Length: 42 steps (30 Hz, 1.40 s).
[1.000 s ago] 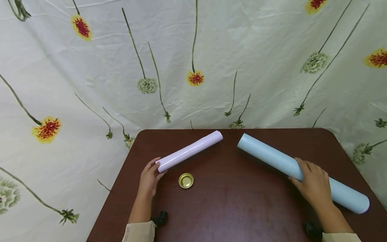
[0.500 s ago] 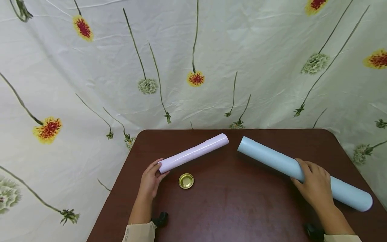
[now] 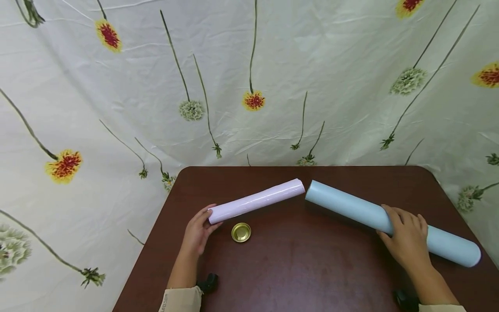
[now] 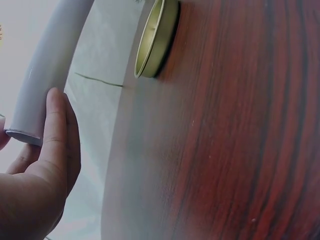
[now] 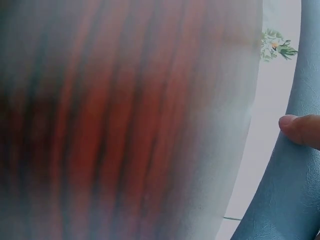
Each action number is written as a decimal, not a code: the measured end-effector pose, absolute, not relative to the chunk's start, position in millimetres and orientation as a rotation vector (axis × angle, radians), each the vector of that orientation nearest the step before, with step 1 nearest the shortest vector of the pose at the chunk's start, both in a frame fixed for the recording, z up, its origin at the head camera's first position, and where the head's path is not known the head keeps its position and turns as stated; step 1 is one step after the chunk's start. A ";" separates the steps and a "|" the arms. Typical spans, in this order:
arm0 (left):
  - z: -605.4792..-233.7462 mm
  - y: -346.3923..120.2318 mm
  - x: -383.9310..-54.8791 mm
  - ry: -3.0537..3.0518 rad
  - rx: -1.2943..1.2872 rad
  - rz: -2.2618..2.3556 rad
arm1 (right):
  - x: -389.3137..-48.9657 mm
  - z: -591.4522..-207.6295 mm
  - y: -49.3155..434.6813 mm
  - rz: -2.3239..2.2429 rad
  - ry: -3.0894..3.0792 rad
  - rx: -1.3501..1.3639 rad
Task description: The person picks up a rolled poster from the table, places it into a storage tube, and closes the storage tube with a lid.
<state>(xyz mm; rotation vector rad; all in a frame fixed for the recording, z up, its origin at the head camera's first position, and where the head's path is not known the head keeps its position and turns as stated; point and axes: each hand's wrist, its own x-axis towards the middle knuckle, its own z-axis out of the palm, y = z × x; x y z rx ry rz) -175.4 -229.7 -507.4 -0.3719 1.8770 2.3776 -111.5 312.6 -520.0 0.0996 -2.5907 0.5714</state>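
Observation:
My left hand (image 3: 198,229) grips the near-left end of a glossy pale lilac roll (image 3: 257,201), with thumb and fingers around that end. In the left wrist view the lilac roll (image 4: 50,55) slants up and away from the fingers. On the right, my right hand (image 3: 406,236) holds a thicker light blue roll (image 3: 347,203) around its middle. Only a thumb on the textured blue roll (image 5: 285,195) shows in the right wrist view. The inner ends of both rolls are very close together near the table's back edge; whether they touch I cannot tell.
A small round gold-coloured lid or dish (image 3: 241,232) lies on the dark brown wooden table (image 3: 304,268), just right of my left hand. Behind the table hangs a pale cloth (image 3: 335,56) printed with flowers. Dark wrist devices sit at both sleeves.
The lilac roll's far end has swung right and toward me, nearing the blue roll. The blue roll has turned slightly flatter, its right end moving up in view. Both hands keep their hold.

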 end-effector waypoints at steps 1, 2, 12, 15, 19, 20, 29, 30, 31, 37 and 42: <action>-507.4 -229.4 -175.2 1.873 -0.369 2.378 | -111.4 -520.1 312.6 0.576 -2.589 0.100; -507.3 -229.2 -174.9 1.864 -0.369 2.387 | -111.2 -520.1 312.6 0.579 -2.587 0.102; -508.2 -227.4 -173.1 1.828 -0.372 2.390 | -109.1 -518.8 311.8 0.592 -2.568 0.131; -508.8 -227.3 -173.0 1.819 -0.372 2.376 | -108.9 -519.0 311.5 0.589 -2.559 0.148; -509.2 -227.4 -172.9 1.812 -0.353 2.371 | -109.4 -518.2 311.5 0.566 -2.554 0.179; -509.1 -227.4 -172.8 1.810 -0.350 2.372 | -109.5 -517.9 311.6 0.560 -2.554 0.189; -507.5 -228.9 -171.5 1.791 -0.320 2.367 | -108.4 -515.3 311.0 0.531 -2.558 0.235; -507.1 -228.9 -171.4 1.790 -0.316 2.366 | -108.1 -515.1 311.0 0.531 -2.559 0.239; -506.5 -228.8 -171.2 1.791 -0.313 2.362 | -107.9 -514.9 311.0 0.531 -2.560 0.244; -503.5 -227.1 -170.4 1.807 -0.291 2.343 | -106.0 -515.1 310.8 0.525 -2.574 0.272; -501.6 -225.4 -170.5 1.814 -0.284 2.345 | -105.7 -517.0 311.3 0.519 -2.565 0.287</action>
